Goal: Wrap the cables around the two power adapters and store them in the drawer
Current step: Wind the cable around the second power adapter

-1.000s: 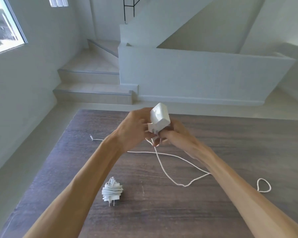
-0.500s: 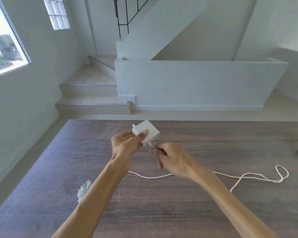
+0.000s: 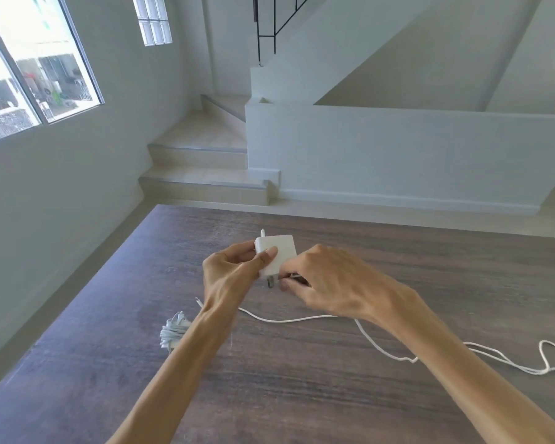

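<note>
Leftmost, at lower left of centre, a wrapped adapter (image 3: 172,331) is seen resting on the table (image 3: 302,405), partly hidden by the forearm. At centre, the second adapter (image 3: 277,254) is pinched by the left hand (image 3: 229,277), thumb across its face; a rigid, light, smooth block is judged, best held by its flat sides. Beside it, the right hand (image 3: 330,285) is closed on the cable (image 3: 382,349) near the plug end. The limp, springy cable trails towards the lower right.

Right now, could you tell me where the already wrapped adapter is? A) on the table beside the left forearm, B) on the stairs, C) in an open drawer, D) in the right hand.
A: the wrapped adapter lies on the table, partly hidden by the left forearm.
</note>
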